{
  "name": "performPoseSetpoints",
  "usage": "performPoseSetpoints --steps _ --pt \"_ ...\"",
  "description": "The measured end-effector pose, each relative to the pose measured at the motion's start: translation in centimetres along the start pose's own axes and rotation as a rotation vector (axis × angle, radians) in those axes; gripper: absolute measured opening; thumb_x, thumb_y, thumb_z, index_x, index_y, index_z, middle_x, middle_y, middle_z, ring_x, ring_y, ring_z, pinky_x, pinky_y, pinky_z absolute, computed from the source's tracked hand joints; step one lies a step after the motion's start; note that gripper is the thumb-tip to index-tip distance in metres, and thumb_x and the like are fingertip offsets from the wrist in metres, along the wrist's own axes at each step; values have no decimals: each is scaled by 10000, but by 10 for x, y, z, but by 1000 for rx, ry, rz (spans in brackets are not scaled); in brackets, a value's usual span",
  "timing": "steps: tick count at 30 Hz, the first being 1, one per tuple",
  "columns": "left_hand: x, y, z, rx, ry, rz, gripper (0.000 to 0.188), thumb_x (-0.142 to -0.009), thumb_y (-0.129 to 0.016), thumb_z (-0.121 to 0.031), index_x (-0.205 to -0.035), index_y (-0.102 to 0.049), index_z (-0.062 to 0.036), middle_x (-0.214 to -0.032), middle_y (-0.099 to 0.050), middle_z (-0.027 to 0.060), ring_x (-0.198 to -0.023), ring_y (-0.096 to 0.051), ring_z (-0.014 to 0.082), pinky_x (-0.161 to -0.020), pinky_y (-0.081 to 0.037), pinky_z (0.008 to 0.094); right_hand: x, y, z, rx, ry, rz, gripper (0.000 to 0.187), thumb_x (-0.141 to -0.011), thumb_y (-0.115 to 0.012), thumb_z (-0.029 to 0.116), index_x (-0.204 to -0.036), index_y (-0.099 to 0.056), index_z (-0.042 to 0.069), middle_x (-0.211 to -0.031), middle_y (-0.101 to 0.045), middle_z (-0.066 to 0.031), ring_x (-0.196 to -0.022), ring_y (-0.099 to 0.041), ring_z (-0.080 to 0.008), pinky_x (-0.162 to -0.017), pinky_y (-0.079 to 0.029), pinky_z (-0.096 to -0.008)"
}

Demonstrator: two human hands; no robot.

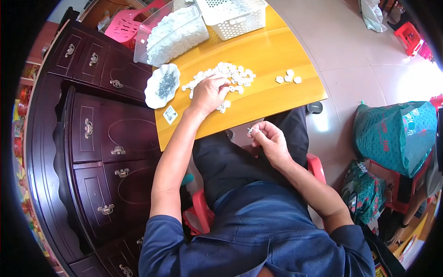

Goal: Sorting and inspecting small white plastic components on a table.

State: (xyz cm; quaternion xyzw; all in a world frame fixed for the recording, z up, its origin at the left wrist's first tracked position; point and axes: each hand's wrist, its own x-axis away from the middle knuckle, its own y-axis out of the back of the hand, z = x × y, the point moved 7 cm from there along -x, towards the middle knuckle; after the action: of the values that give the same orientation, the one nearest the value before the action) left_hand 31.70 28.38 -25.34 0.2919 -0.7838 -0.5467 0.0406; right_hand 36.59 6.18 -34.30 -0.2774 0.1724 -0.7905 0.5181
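Note:
My left hand (210,93) reaches over the table (277,51) into a loose pile of small white plastic pieces (224,69). Its fingers are bent together among the pieces, and whatever they grip is hidden. Above my lap, just off the table's near edge, my right hand (272,141) pinches a small white plastic piece (250,131) between thumb and fingers. Left of the pile, a white scalloped dish (151,94) holds many small dark metal parts (167,84). Three white pieces (288,79) lie apart near the table's right side.
At the table's far side stand a clear bin (143,51) heaped with white pieces and a white perforated basket (240,27). A small printed card (170,114) lies near the left edge. Dark wooden drawers (106,134) flank me on the left. Rightward are large teal bags (392,134) and another person's arm (415,205).

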Motion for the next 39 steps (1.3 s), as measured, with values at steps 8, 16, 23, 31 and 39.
performPoseSetpoints --steps 8,16,23,31,39 --pt "-2 -12 -8 0 22 48 94 -864 -721 -182 -904 -744 -100 -911 -714 99 -814 -695 333 -720 -558 427 0 3 3 14 11 -33 113 -1039 -631 161 -1047 -628 48 -947 -696 -28 -728 -587 -62 -650 -516 -227" --pt "7 24 34 -71 78 -129 104 -838 -726 -80 -939 -747 -69 -873 -725 94 -734 -713 247 -655 -548 339 -4 -1 8 -47 29 -50 143 -1040 -625 199 -1013 -638 60 -856 -687 2 -714 -595 -43 -553 -446 -175" --pt "1 24 35 -134 62 -121 91 -844 -714 -85 -926 -749 -74 -887 -726 96 -759 -710 273 -663 -550 363 -6 -1 5 -75 24 -12 142 -1044 -619 203 -1021 -637 64 -884 -697 5 -710 -585 -40 -581 -456 -179" --pt "-11 14 32 -99 58 -71 84 -869 -690 -143 -915 -747 -103 -918 -707 101 -837 -694 328 -720 -561 434 -6 1 5 -83 -6 -28 129 -1045 -617 175 -1036 -638 48 -904 -705 -13 -731 -585 -42 -663 -479 -187" --pt "-23 12 17 -106 19 -97 107 -867 -731 -135 -963 -767 -106 -882 -711 86 -777 -701 288 -692 -550 389 -6 2 4 -85 -7 -23 137 -1044 -620 185 -1038 -631 48 -922 -709 -13 -743 -587 -42 -654 -480 -179"
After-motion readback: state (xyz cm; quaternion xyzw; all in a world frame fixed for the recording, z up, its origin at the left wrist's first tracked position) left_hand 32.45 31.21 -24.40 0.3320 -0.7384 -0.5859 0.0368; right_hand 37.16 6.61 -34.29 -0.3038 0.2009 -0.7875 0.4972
